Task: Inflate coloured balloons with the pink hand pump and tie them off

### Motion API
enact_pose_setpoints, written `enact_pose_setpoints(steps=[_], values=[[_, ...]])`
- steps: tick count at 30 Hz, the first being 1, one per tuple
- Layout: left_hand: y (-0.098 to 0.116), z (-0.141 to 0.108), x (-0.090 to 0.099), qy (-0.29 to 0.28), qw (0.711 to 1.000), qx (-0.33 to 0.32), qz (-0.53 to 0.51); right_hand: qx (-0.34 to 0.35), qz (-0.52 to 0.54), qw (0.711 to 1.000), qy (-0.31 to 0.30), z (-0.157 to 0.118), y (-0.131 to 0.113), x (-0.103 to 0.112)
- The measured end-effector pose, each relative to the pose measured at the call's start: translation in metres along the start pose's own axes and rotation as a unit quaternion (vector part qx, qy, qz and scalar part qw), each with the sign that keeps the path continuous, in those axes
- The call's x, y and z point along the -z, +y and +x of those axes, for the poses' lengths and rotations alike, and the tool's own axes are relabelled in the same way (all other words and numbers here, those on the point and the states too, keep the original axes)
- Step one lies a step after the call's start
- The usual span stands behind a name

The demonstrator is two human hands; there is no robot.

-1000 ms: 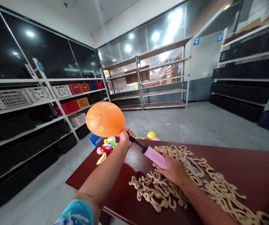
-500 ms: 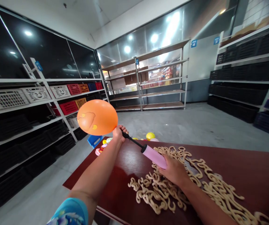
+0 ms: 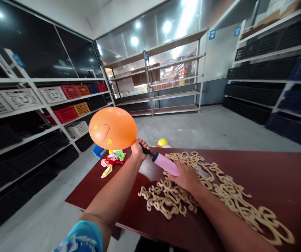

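An inflated orange balloon (image 3: 113, 127) with a printed yellow pattern sits on the black nozzle end of a pink hand pump (image 3: 166, 164). My left hand (image 3: 139, 149) is closed around the balloon's neck and the nozzle. My right hand (image 3: 187, 176) wraps round the pink barrel. Hardly any of the black rod shows between the nozzle end and the barrel. Beneath my right forearm, curly beige wooden pieces (image 3: 170, 199) lie heaped on the dark red table (image 3: 100, 196).
Limp, colourful balloons (image 3: 113, 159) lie at the table's left corner. A yellow balloon (image 3: 162, 142) shows past the far edge, near a blue chair (image 3: 98, 151). Shelves with plastic crates (image 3: 70, 91) line the left side, and a metal rack (image 3: 150, 84) stands at the back.
The pump barrel has slid up toward my left hand, covering the rod. The balloon looks slightly larger. My view has tilted down and shifted, showing more of the table's near edge.
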State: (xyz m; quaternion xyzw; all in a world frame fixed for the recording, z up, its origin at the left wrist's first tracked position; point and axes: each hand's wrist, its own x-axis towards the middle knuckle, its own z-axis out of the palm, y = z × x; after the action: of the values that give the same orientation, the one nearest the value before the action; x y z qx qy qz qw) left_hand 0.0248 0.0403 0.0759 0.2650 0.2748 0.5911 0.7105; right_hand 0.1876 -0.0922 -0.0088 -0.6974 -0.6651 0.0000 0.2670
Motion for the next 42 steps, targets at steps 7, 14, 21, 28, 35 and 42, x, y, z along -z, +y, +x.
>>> enact_pose_setpoints(steps=[7,14,21,28,35,42], values=[[-0.026,-0.014,-0.003,0.025,0.999,-0.007,-0.03,0.083,-0.012,0.996,0.021,-0.001,-0.01,0.013],[-0.055,-0.022,0.003,-0.001,0.996,0.052,-0.072,0.166,-0.089,0.982,0.022,-0.005,-0.023,0.027],[-0.03,0.01,0.042,0.095,0.995,-0.031,-0.006,0.075,-0.166,0.983,0.003,-0.005,-0.018,0.034],[-0.049,0.009,0.07,0.089,0.991,-0.036,0.091,-0.162,-0.265,0.95,-0.029,0.0,0.019,0.034],[-0.063,0.001,0.067,-0.023,0.996,0.035,0.084,-0.148,-0.26,0.954,-0.038,0.003,0.035,0.029],[-0.058,-0.014,0.062,-0.085,0.992,0.088,0.026,0.096,0.013,0.995,0.032,0.016,-0.019,0.016]])
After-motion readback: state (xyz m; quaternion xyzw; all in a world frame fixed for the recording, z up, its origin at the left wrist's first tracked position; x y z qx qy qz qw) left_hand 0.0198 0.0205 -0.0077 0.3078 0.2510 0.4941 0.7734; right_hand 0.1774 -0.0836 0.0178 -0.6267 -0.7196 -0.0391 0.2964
